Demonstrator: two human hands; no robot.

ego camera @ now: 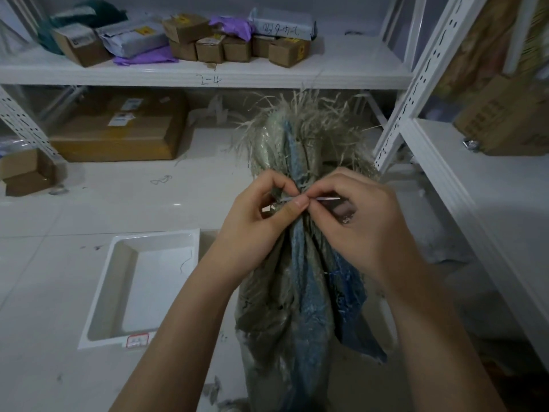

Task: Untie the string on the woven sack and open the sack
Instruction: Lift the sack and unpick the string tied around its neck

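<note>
Your hands pinch the string at the sack's neck.

Your left hand (261,215) and right hand (361,221) meet at the gathered neck of the sack (300,292), fingertips clamped on the pale string (326,198) stretched taut between them. The sack stands upright on the floor, frayed top above your hands. A white tray (118,331) lies left; beyond, a shelf (208,74) carries small boxes (234,47).

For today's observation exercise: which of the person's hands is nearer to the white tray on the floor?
Left. The left hand is at the sack neck, on the side facing the tray. The right hand is on the sack's far side.
</note>
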